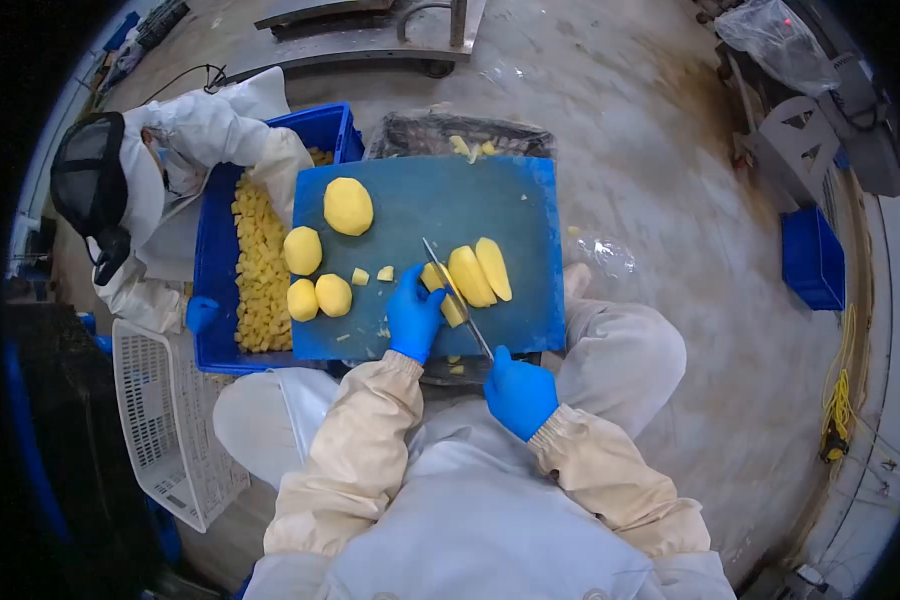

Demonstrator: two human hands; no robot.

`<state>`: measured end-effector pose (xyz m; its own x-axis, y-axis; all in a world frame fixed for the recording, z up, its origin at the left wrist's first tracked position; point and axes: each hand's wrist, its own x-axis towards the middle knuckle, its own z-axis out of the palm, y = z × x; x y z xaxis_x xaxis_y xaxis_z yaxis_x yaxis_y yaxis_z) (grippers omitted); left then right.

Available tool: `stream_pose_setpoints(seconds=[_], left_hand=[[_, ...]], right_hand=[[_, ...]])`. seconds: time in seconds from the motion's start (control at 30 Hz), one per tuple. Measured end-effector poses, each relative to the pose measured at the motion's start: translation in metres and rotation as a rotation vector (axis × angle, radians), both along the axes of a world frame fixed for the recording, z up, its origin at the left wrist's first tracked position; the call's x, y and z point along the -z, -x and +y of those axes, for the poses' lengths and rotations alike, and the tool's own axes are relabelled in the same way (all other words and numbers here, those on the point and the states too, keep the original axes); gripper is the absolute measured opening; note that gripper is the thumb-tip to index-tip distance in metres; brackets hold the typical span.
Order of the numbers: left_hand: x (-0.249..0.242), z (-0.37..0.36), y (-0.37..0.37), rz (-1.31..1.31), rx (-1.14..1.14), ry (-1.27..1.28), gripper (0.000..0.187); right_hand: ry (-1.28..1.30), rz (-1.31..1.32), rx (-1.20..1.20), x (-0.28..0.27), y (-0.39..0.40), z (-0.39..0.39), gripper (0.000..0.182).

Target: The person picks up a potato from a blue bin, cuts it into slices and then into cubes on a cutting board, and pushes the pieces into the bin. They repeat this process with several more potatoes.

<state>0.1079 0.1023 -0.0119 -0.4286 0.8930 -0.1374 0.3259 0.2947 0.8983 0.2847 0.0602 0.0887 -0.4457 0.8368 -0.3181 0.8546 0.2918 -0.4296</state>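
Note:
My right hand (522,393), in a blue glove, is closed round the handle of a knife (478,338). The blade points away from me and lies along a cut piece of peeled potato (444,296) on the blue cutting board (420,200). My left hand (414,315), also gloved in blue, grips that piece from the left with bent fingers. Just right of the blade rest thick potato slices (480,272). Whole peeled potatoes (348,206) sit along the board's left side, with a few small potato cubes (360,276) between them and my left hand.
A blue bin (215,270) full of potato cubes stands left of the board, where a co-worker (160,170) leans over it. A white perforated crate (160,420) is at lower left. A lined container (410,132) sits behind the board. A metal cart (370,45) stands farther back.

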Motion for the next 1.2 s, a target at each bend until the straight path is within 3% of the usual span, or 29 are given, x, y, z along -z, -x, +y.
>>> stream_pose_setpoints(seconds=[0.17, 0.23, 0.37, 0.43, 0.47, 0.53, 0.57, 0.6, 0.67, 0.73, 0.8, 0.93, 1.03, 1.13, 1.2], left_hand=[[0.005, -0.003, -0.001, -0.04, -0.026, 0.005, 0.044], [0.008, -0.002, 0.002, 0.068, -0.015, -0.066, 0.044], [0.004, -0.001, 0.002, 0.14, -0.044, -0.172, 0.044], [-0.011, -0.003, 0.004, 0.076, 0.042, 0.092, 0.052], [-0.016, -0.003, 0.006, 0.08, 0.037, 0.082, 0.052], [-0.038, -0.007, 0.011, 0.429, 0.23, -0.03, 0.065], [-0.055, -0.002, 0.015, 0.498, 0.433, 0.099, 0.073], [-0.067, 0.005, 0.015, 0.502, 0.436, 0.094, 0.073], [-0.083, 0.02, 0.013, 1.094, 0.847, -0.222, 0.075], [-0.088, 0.042, 0.011, 1.112, 0.981, -0.268, 0.072], [-0.076, 0.069, 0.008, 1.038, 1.283, -0.271, 0.068], [-0.074, 0.11, -0.008, 1.155, 1.458, -0.23, 0.051], [-0.052, 0.132, -0.018, 0.957, 1.514, -0.119, 0.04], [-0.036, 0.156, -0.033, 0.887, 1.557, -0.183, 0.029], [-0.035, 0.165, -0.047, 0.827, 1.468, -0.141, 0.027]], right_hand=[[-0.082, 0.023, 0.011, 0.026, 0.017, 0.015, 0.019], [-0.163, 0.008, -0.022, 0.043, 0.032, 0.016, 0.019], [-0.184, 0.062, -0.007, 0.032, 0.03, 0.015, 0.014], [-0.161, 0.143, 0.077, 0.022, 0.015, 0.015, 0.011], [-0.171, 0.148, 0.072, 0.019, 0.006, 0.013, 0.011], [-0.257, 0.321, 0.271, 0.012, -0.016, 0.007, 0.016], [-0.26, 0.324, 0.274, 0.01, -0.029, 0.007, 0.016], [-0.247, 0.37, 0.364, 0.007, -0.043, 0.008, 0.017], [-0.243, 0.419, 0.456, 0.003, -0.064, 0.01, 0.018], [-0.185, 0.499, 0.572, 0.006, -0.078, 0.008, 0.018], [-0.15, 0.545, 0.633, 0.013, -0.088, 0.003, 0.016], [-0.074, 0.518, 0.703, 0.029, -0.097, -0.005, 0.015], [-0.046, 0.508, 0.676, 0.028, -0.096, -0.003, 0.016], [-0.063, 0.41, 0.608, 0.019, -0.094, 0.0, 0.019], [-0.089, 0.332, 0.555, 0.021, -0.089, 0.004, 0.02]])
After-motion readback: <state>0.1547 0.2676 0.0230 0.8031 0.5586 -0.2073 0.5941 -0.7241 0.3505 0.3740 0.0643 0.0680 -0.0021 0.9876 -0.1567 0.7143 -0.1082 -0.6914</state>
